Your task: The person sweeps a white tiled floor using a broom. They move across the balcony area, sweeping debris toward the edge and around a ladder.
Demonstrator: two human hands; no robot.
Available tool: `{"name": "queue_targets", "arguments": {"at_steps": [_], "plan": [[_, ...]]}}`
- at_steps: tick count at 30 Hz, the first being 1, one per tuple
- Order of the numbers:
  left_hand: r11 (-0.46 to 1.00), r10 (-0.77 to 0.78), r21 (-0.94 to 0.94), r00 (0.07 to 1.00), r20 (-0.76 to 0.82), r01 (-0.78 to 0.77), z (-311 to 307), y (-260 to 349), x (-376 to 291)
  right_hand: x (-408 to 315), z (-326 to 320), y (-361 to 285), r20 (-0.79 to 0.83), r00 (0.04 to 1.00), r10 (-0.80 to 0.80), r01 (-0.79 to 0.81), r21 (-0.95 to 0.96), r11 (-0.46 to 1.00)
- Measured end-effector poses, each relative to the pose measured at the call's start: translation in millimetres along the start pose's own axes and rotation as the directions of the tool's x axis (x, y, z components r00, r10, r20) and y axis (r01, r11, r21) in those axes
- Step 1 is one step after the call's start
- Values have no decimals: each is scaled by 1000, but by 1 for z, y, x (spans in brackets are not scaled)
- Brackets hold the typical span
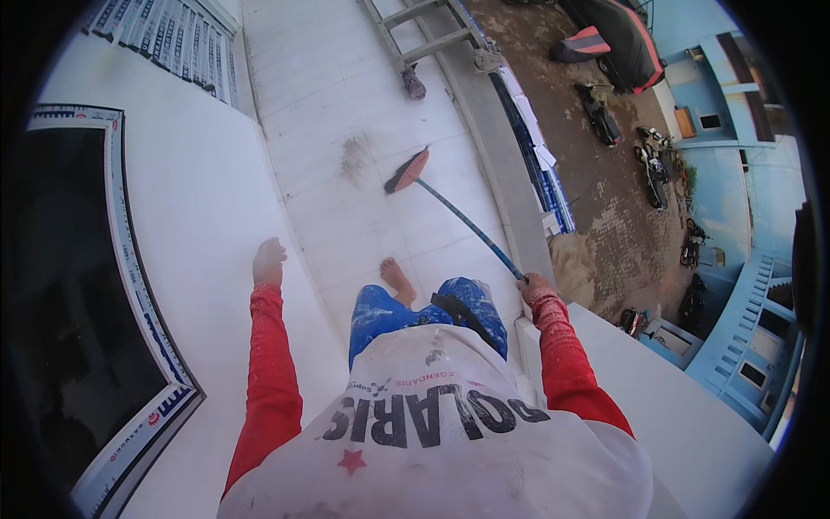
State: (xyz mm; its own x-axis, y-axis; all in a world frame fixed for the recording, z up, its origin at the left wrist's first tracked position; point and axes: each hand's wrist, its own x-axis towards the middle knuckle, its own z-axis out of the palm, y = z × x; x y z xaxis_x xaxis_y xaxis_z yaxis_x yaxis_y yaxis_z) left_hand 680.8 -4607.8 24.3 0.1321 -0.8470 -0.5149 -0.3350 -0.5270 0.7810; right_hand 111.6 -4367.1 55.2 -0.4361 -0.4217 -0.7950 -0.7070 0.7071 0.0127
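Observation:
My right hand [533, 287] grips the upper end of a blue striped broom handle [472, 227]. The handle slants up and left to an orange broom head [411, 171], whose dark bristles rest on the white tiled floor [324, 227]. Left of the broom head a grey smudge of dirt [354, 157] marks the tiles. My left hand [269, 262] is raised beside the white wall, holding nothing, its fingers partly bent. One bare foot [396, 275] shows on the floor between my hands, below the broom head.
A ladder [425, 32] stands at the top, with cloth wrapped round its feet. A grey ledge [483, 123] runs along the right, with film-covered strips beyond it and a courtyard with motorcycles below. At left is a window frame [123, 220] with protective tape.

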Motion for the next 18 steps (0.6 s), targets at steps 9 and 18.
{"name": "queue_targets", "arguments": {"at_steps": [9,18], "plan": [[906,-260,401,925,279,134,58,-123,17,-34,-25,135,264,831,489,-419,-282,863],[886,-438,210,895,82,414,100,-18,-24,180,-152,41,528,805,268,-16,-434,901]]}}
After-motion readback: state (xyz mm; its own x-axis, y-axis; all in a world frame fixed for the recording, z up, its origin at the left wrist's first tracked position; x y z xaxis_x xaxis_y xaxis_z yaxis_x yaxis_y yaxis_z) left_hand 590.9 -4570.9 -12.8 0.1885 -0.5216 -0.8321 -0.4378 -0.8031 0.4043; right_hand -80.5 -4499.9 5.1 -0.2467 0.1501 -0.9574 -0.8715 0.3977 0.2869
